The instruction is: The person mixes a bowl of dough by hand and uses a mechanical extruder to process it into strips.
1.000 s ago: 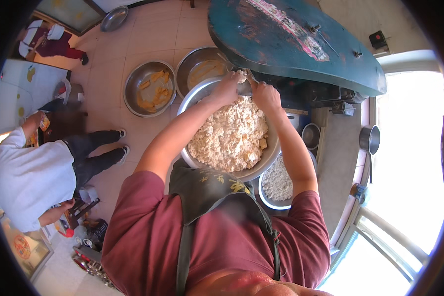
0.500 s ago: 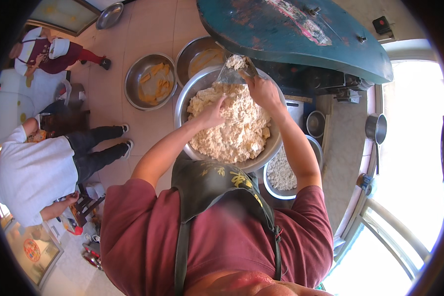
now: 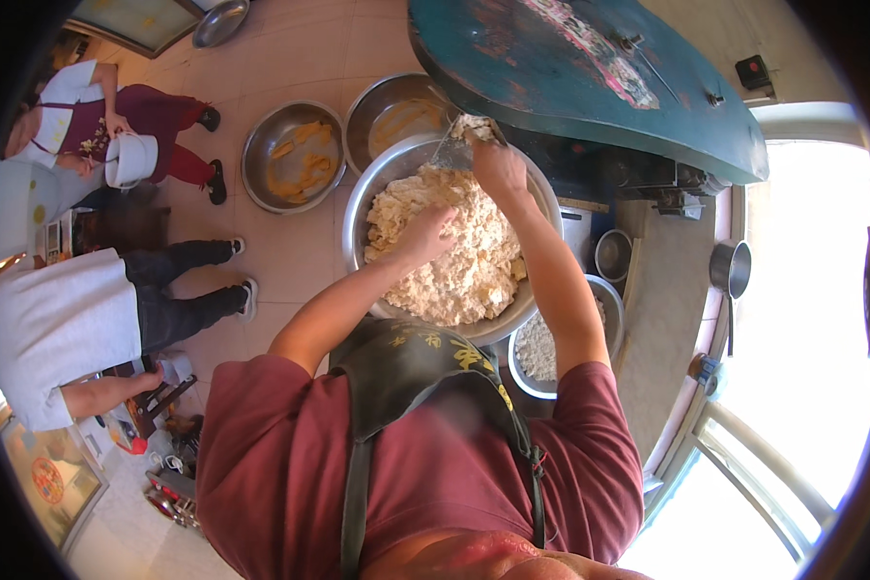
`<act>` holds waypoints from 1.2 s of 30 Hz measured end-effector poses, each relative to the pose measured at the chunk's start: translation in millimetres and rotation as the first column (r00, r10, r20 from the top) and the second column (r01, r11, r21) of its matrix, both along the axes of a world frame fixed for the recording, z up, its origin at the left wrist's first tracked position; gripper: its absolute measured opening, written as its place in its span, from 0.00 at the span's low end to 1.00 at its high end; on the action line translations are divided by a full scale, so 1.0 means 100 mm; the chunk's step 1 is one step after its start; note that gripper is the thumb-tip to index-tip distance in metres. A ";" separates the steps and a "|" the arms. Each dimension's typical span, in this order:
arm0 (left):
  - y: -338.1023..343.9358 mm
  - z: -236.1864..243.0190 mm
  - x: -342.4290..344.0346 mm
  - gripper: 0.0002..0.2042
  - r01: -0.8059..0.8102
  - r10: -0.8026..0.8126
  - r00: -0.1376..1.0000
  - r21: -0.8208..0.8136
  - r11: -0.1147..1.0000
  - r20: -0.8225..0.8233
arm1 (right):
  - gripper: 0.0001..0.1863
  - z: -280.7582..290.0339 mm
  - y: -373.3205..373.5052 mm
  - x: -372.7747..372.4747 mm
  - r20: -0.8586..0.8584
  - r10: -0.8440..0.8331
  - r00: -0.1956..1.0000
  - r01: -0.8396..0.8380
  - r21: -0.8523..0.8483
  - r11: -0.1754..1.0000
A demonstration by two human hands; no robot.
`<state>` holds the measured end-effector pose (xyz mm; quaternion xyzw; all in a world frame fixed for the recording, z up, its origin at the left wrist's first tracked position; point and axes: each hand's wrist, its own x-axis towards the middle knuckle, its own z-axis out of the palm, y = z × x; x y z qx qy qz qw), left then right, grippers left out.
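Observation:
A large steel bowl (image 3: pixel 355 217) in front of me holds a heap of crumbly, pale dough (image 3: pixel 454 271). At the bowl's far side, my right hand (image 3: pixel 500 169) grips a flat, wide-bladed scraper (image 3: pixel 451 153) with a lump of dough on it; the hand hides its grip end. My left hand (image 3: pixel 425 235) is over the middle of the heap, fingers slightly bent and apart at the dough's surface, holding nothing I can see.
Two steel bowls with yellowish residue (image 3: pixel 304 164) stand beyond and left. A teal machine (image 3: pixel 551 82) overhangs the far right. A bowl of white flour (image 3: pixel 535 350) sits by my right forearm. Two people (image 3: pixel 63 324) work at the left; a saucepan (image 3: pixel 732 268) is at the right.
My left hand has shifted slightly right and its fingers have lifted into view. My right hand has moved a little left with the scraper. The people at the left have changed posture.

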<state>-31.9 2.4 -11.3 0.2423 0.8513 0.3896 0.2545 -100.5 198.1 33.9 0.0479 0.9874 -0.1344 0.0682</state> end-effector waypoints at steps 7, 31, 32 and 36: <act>-0.06 0.32 -0.10 0.19 0.171 -0.169 0.984 -0.045 0.984 0.050 | 0.26 0.05 -0.01 0.01 -0.004 -0.097 0.995 0.097 -0.019 0.995; -0.47 0.25 -0.19 0.25 -0.136 0.051 0.926 0.204 0.969 0.375 | 0.24 0.12 -0.16 0.01 -0.039 0.069 0.997 -0.062 0.155 0.986; -0.52 0.23 -0.20 0.24 -0.152 0.081 0.935 0.184 0.971 0.344 | 0.19 0.13 -0.14 0.16 -0.122 0.183 0.976 -0.153 0.220 0.963; -0.43 0.18 -0.15 0.26 -0.186 0.075 0.901 0.223 0.957 0.428 | 0.16 -0.17 0.07 -0.07 0.011 -0.010 1.000 0.008 0.171 0.985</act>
